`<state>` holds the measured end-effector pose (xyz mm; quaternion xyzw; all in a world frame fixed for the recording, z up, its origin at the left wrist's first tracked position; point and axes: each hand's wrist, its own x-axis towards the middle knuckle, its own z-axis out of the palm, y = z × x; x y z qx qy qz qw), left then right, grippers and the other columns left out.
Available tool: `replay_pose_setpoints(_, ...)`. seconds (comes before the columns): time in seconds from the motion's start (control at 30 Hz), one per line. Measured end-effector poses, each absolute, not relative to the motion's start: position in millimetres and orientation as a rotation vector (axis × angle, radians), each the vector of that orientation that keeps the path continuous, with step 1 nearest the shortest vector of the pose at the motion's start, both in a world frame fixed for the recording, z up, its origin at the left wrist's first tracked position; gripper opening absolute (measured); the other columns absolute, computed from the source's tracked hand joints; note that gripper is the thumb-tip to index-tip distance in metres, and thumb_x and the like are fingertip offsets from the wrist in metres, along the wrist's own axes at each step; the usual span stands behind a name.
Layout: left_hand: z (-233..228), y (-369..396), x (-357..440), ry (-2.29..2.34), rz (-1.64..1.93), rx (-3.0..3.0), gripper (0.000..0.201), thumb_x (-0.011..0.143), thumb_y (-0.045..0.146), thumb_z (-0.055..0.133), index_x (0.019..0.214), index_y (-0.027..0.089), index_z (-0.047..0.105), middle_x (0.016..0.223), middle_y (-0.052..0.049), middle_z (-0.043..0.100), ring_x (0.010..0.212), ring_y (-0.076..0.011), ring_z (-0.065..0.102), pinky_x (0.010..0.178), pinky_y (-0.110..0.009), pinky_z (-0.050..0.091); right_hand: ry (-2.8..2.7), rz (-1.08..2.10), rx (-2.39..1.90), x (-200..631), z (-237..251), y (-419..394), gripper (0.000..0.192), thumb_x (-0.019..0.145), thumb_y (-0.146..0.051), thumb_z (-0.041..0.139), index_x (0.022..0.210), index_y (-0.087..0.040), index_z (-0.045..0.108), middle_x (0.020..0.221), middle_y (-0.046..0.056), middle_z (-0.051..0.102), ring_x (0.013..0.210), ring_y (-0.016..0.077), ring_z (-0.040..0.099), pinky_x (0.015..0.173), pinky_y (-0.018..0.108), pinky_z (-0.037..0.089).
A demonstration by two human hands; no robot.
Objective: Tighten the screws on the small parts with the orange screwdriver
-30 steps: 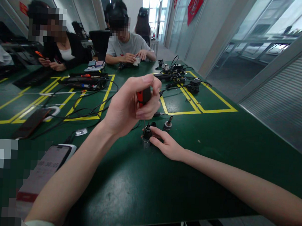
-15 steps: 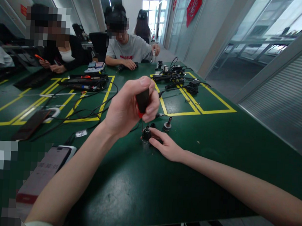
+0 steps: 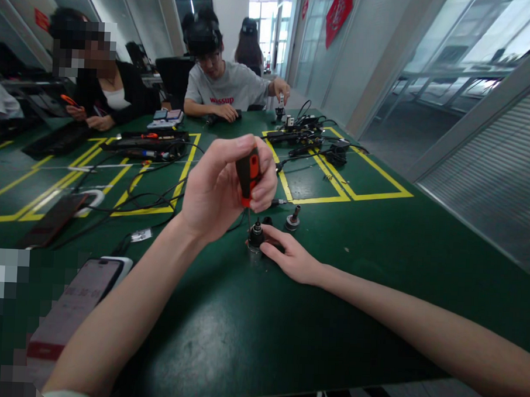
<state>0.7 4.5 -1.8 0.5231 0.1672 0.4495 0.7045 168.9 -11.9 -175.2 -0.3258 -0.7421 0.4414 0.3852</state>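
A screwdriver (image 3: 248,173) with a black and red handle is gripped in the left hand (image 3: 215,187), whose fingers are curled closely around it. Its thin shaft is pointed down beside the small black cylindrical part (image 3: 257,236), which is stood upright on the green table (image 3: 351,319); whether the part is touched by the tip cannot be told. The part is held from its right side by the right hand (image 3: 295,258), with the fingers bent around it and only slightly parted; the far fingers are mostly hidden.

A second part (image 3: 293,218), with a round base and a tilted stem, is placed just beyond the right hand, not touched by it. A phone (image 3: 83,296) is partly covered by the left forearm, and a darker phone (image 3: 57,219) is seen farther off, near black cables (image 3: 148,202). The table is marked with yellow tape (image 3: 322,200). At the far side, a small light object is held in a hand (image 3: 281,89) of a co-worker in a grey shirt (image 3: 221,82).
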Motion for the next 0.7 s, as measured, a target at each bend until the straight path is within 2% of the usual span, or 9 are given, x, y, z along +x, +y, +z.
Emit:
replay_pose_setpoints(0.23, -3.2, 5.2, -0.9, 0.39, 0.998, 1.182, 0.052, 0.099, 0.063, 0.052, 0.069, 0.02, 0.053, 0.045, 0.005, 0.037, 0.036, -0.009, 0.035, 0.039, -0.022, 0.033, -1.904, 1.098, -0.835, 169.3, -171.8, -13.0, 0.046, 0.102, -0.041, 0.054, 0.143, -0.019, 0.059, 0.116, 0.011, 0.075, 0.102, 0.0252, 0.072, 0.094, 0.041, 0.059)
replay_pose_setpoints(0.53, -1.4, 5.9, 0.0, 0.39, 0.974, 1.15, 0.061, 0.098, 0.069, 0.05, 0.06, 0.021, 0.048, 0.047, 0.002, 0.042, 0.042, -0.0118, 0.043, 0.042, -0.025, 0.04, -1.902, 1.123, -0.847, 169.3, -172.1, -12.6, 0.048, 0.103, -0.042, 0.053, 0.144, -0.018, 0.058, 0.116, 0.011, 0.075, 0.104, 0.0255, 0.072, 0.097, 0.042, 0.058)
replay_pose_setpoints(0.7, -2.8, 5.3, -1.3, 0.38, 0.961, 1.175, 0.06, 0.099, 0.069, 0.047, 0.065, 0.02, 0.05, 0.047, 0.004, 0.041, 0.038, -0.0096, 0.038, 0.04, -0.023, 0.036, -1.902, 1.115, -0.837, 169.6, -170.7, -12.6, 0.048, 0.103, -0.043, 0.054, 0.144, -0.018, 0.059, 0.117, 0.012, 0.075, 0.104, 0.0265, 0.072, 0.097, 0.044, 0.059)
